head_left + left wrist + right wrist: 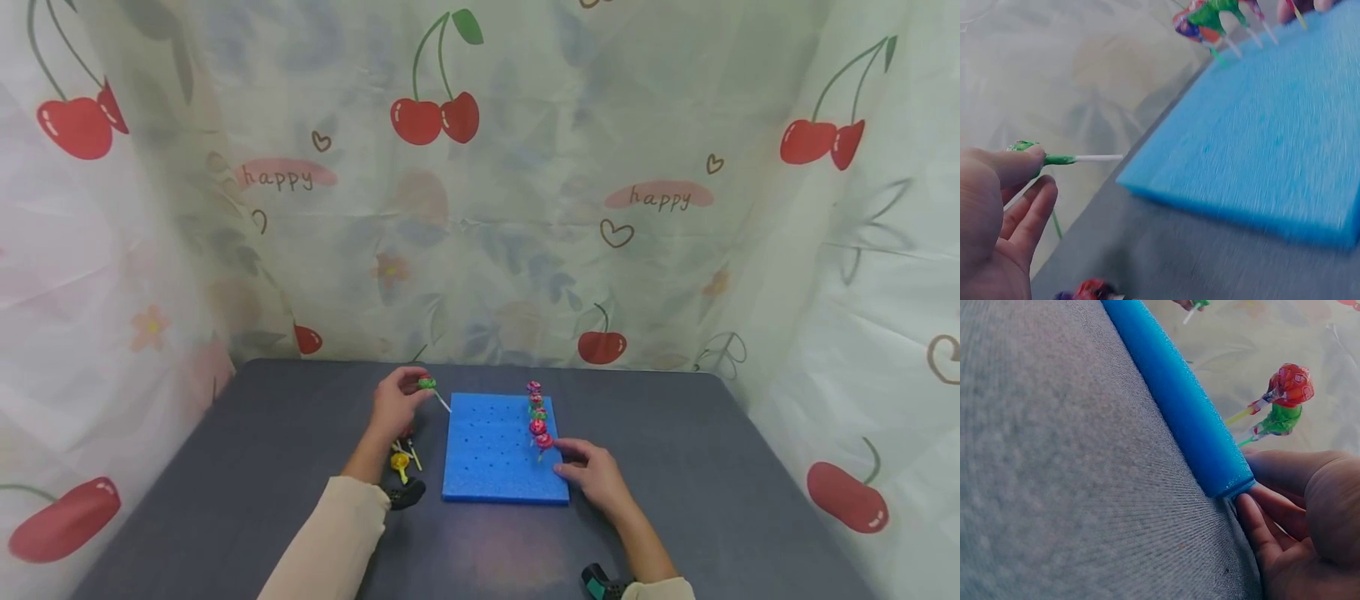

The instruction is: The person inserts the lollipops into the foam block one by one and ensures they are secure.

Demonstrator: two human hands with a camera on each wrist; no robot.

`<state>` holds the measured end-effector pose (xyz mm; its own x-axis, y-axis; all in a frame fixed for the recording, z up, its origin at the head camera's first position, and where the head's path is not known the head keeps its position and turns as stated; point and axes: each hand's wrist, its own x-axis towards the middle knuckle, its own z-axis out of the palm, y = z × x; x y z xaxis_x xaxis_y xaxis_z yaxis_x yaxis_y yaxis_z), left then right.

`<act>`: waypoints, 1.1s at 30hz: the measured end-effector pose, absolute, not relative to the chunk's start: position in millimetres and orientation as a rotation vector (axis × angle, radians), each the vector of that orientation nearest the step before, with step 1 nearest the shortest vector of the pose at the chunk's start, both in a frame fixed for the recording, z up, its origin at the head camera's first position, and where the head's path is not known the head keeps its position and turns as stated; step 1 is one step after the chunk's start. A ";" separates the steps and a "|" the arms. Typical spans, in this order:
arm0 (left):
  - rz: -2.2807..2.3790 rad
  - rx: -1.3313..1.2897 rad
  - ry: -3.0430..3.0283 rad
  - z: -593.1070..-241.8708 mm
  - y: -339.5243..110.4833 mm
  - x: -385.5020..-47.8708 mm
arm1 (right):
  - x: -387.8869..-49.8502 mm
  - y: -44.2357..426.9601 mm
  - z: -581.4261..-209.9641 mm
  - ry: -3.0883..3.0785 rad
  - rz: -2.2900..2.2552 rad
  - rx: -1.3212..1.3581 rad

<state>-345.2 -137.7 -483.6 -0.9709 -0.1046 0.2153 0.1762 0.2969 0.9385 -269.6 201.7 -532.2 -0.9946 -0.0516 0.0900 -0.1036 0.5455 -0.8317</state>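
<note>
Between thumb and fingers, my left hand [393, 408] [991, 231] pinches a green-wrapped lollipop [427, 382] [1060, 160]. Its white stick points right, to the far left corner of the blue foam board [487, 483] [1241, 156] [1191, 419]. Several upright lollipops [537, 427] stand in a row along the board's right side, among them a red one [1294, 384] and a green one [1283, 420] in the right wrist view. At the board's right edge, my right hand [596, 479] [1310, 519] holds the foam between thumb and fingers. Small holes dot the board's top.
Loose lollipops lie left of the board beside my left forearm, including a yellow one [400, 460] and a red one [1093, 289]. The dark grey table [712, 500] extends around the board. Behind it hangs a cherry-patterned curtain [510, 183].
</note>
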 end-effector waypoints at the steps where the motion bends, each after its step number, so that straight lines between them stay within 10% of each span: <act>1: -1.764 -0.058 -2.302 -483.7 -134.6 -346.7 | -269.9 201.6 -532.3 -2.712 1.467 0.131; 33: -1.529 -0.208 -2.435 -484.6 -76.5 -354.4 | -271.1 203.9 -534.2 -2.701 1.484 0.160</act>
<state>-354.4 -76.5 -484.6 -0.9565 -0.0162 0.2914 0.2554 0.4368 0.8626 -271.1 203.9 -534.2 -0.9931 -0.0641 0.0984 -0.1175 0.5326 -0.8382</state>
